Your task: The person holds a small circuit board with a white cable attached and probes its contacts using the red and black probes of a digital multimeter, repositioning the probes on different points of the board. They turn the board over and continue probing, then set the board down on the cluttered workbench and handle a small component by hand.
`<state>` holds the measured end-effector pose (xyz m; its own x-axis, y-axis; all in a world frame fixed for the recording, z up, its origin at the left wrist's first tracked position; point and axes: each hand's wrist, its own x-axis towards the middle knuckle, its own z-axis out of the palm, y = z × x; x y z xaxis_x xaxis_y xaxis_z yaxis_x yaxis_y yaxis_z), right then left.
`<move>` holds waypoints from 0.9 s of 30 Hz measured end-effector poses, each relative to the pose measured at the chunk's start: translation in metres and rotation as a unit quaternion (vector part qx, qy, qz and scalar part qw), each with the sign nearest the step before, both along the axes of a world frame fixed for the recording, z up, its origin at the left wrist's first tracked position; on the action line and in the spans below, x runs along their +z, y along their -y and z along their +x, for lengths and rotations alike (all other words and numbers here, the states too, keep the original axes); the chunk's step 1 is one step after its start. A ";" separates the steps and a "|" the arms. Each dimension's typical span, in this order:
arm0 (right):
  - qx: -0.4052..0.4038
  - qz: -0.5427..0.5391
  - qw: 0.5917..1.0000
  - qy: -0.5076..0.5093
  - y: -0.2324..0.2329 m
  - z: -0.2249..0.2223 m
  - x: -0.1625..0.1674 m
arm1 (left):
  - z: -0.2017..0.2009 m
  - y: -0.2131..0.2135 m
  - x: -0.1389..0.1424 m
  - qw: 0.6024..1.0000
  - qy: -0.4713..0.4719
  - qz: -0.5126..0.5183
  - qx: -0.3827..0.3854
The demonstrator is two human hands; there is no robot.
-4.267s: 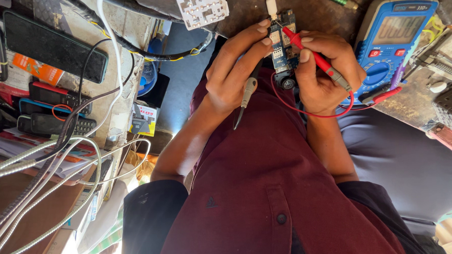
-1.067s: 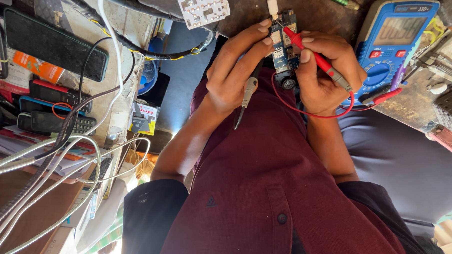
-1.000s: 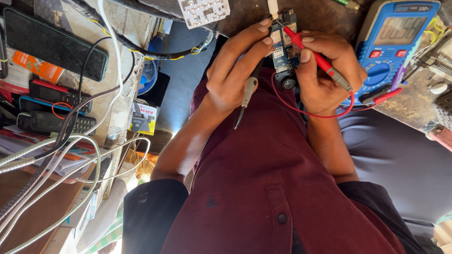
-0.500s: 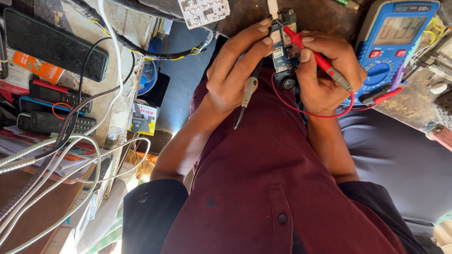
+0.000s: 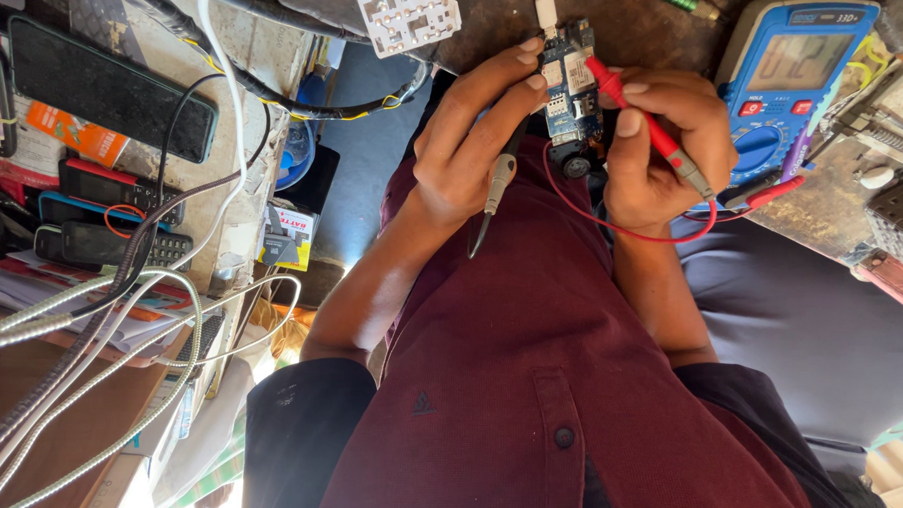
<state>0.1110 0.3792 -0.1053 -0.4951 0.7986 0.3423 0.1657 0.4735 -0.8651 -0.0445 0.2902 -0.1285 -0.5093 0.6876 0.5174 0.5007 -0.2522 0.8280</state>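
The left hand [image 5: 473, 148] was closed around a black probe [image 5: 493, 187], its fingertips pressed to a small blue circuit board [image 5: 569, 90]. The right hand [image 5: 658, 142] pinched a red probe [image 5: 647, 127], whose long axis ran diagonally, tip up-left on the board, tail toward the blue multimeter [image 5: 795, 67]. The board lay lengthwise at the workbench [image 5: 494, 27] edge, between both hands

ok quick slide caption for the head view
Left hand steadies a small blue circuit board while right hand presses a red multimeter probe to it.
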 end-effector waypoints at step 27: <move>0.048 0.068 0.965 0.249 0.021 -0.008 0.017 | -0.001 0.005 -0.002 1.000 0.001 0.000 0.009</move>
